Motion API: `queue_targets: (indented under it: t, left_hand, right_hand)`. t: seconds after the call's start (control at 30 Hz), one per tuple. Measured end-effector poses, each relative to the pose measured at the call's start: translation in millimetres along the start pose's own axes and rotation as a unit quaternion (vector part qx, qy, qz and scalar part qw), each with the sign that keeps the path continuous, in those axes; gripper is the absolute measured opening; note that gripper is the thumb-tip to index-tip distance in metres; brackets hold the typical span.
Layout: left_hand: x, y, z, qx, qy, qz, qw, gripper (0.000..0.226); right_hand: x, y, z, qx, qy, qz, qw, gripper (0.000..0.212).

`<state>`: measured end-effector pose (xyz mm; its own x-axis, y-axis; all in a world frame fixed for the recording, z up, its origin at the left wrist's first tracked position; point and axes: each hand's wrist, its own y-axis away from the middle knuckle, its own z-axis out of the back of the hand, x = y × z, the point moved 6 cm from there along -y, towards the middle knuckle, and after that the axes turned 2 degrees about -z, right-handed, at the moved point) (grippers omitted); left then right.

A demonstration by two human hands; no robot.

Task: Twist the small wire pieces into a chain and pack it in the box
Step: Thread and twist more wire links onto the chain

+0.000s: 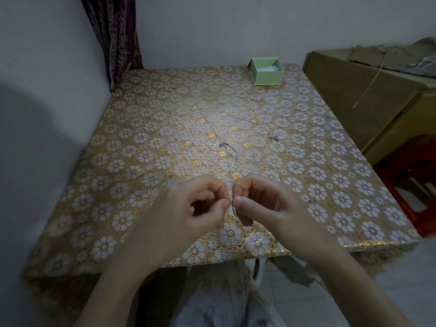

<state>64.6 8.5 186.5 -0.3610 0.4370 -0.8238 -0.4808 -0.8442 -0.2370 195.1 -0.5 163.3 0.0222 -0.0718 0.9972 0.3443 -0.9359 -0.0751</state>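
Over the near part of the table, my left hand (195, 206) and my right hand (257, 204) meet fingertip to fingertip. Both pinch a thin wire piece (233, 210) between thumb and forefinger; a short end hangs down between them. A wire chain (230, 149) with small twisted joints lies curved on the cloth just beyond my hands. Another thin wire length (262, 128) lies further back to the right, ending in a small knot. The small green box (267, 70) stands open at the far edge of the table, with white padding inside.
The table (141, 138) wears a gold cloth with white flowers. A wall runs along its left side, with a dark curtain (115, 36) in the corner. A cardboard box (368, 90) and a red stool (415, 185) stand to the right.
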Motion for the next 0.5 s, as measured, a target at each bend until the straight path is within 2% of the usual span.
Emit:
queue_targets:
  t: [0.13, 0.27, 0.4, 0.5]
  left_hand:
    - [2.2, 3.8, -1.1, -0.027, 0.023, 0.034, 0.999, 0.017]
    - [3.4, 3.6, -1.9, -0.028, 0.018, 0.044, 0.998, 0.003]
    - [4.8, 4.3, -2.5, -0.024, 0.015, 0.054, 0.998, 0.003]
    - [6.2, 6.0, -3.4, -0.028, 0.024, 0.050, 0.998, 0.016]
  right_hand:
    - [-1.8, -0.7, -0.6, -0.039, 0.005, 0.010, 0.999, 0.009]
    - [-2.1, -1.6, -1.6, -0.052, 0.072, 0.017, 0.996, 0.010]
    - [-2.0, -1.7, -1.1, -0.057, 0.086, 0.009, 0.995, 0.009]
    - [-2.5, -1.5, 0.3, -0.064, 0.081, 0.005, 0.995, 0.009]
